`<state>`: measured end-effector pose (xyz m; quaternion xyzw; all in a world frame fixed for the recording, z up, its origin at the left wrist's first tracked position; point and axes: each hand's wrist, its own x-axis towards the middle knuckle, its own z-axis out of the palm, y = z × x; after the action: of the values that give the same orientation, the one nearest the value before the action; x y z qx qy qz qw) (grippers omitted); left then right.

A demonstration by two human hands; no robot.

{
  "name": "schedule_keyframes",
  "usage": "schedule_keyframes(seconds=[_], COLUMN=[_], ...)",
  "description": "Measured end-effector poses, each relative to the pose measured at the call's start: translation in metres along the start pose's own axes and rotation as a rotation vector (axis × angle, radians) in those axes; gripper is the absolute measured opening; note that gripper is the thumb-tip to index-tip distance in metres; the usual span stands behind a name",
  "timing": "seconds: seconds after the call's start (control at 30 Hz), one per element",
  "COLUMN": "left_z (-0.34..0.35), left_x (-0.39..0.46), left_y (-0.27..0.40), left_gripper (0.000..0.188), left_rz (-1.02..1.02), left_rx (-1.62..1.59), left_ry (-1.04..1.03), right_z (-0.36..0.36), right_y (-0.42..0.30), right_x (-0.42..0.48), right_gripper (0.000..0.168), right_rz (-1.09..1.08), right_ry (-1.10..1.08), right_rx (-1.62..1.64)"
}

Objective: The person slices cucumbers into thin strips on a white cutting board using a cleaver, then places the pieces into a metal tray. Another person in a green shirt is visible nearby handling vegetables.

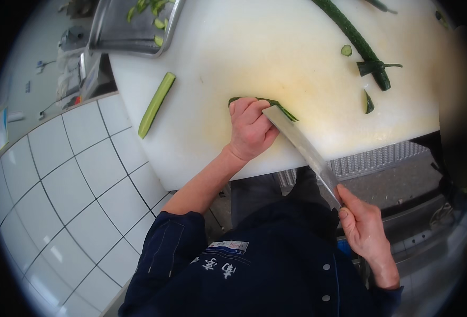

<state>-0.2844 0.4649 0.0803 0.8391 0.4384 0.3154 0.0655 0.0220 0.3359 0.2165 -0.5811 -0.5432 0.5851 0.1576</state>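
A piece of cucumber (pixel 283 109) lies on the white cutting board (pixel 201 158), partly hidden under the curled fingers of my left hand (pixel 253 126), which press it down. Thin strips of it fan out at its right end. My right hand (pixel 362 226) grips the handle end of a wide-bladed kitchen knife (pixel 300 142). The blade's tip rests beside my left knuckles, over the cucumber's cut end. To the left on the board, a lengthwise-cut cucumber piece (pixel 157 105) lies with its pale flesh showing.
A metal tray (pixel 130 49) holding cucumber pieces (pixel 158 23) stands at the back left. At the right lie a long whole cucumber (pixel 352 35), a cut stem end (pixel 368 67), a round slice (pixel 346 50) and a small wedge (pixel 368 103). White tiles (pixel 98 166) are at the left.
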Motion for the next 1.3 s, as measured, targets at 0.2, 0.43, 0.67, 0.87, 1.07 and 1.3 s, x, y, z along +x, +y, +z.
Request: schedule_keyframes(seconds=[0.2,0.43,0.67,0.87,1.07,1.3], left_z=[0.000,0.001,0.000,0.003,0.000,-0.001], left_x=[-0.001,0.001,0.001,-0.004,0.000,0.002], left_y=[0.000,-0.003,-0.003,-0.003,-0.003,-0.001], left_gripper=[0.028,0.029,0.028,0.028,0.027,0.029], left_rz=[-0.005,0.031,0.034,0.013,0.027,0.019], left_rx=[-0.013,-0.016,-0.016,-0.011,-0.020,-0.026], left_ry=[-0.006,0.011,0.013,0.020,0.016,0.014], right_z=[-0.006,-0.005,-0.024,-0.015,-0.011,-0.007], right_y=[-0.003,0.014,0.019,0.013,0.003,0.005], right_x=[0.002,0.007,-0.020,-0.021,0.007,0.007], right_gripper=[0.042,0.041,0.042,0.043,0.042,0.040], right_rz=[0.065,0.034,0.204,0.125,0.030,0.015], right_ry=[-0.055,-0.047,-0.122,-0.064,-0.070,-0.048], right_rx=[-0.002,0.006,0.092,0.156,0.060,0.034])
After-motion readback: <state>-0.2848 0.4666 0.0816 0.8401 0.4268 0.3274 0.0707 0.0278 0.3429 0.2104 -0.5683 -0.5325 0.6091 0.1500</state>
